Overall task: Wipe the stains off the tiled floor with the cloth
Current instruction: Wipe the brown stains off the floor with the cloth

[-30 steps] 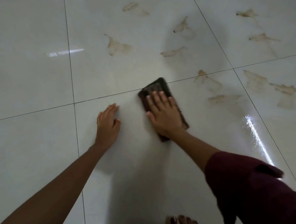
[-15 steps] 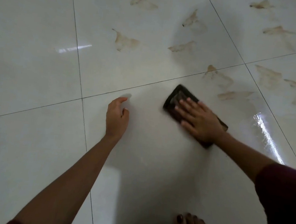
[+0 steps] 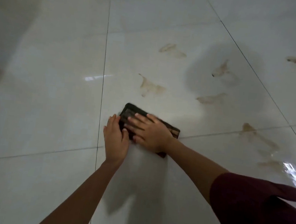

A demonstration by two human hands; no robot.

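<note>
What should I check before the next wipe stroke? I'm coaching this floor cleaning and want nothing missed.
1. Cloth lies flat on the tiled floor: ok.
2. Right hand presses flat on the cloth: ok.
3. Left hand steadies the cloth's near-left edge: touching, ok; grip cannot tell.
4. Nearest stain just beyond the cloth, path clear: ok.
5. Stains gone: not ok, several remain, such as the stain on the grout line.
6. Cloth clean enough: cannot tell, dark fabric.
</note>
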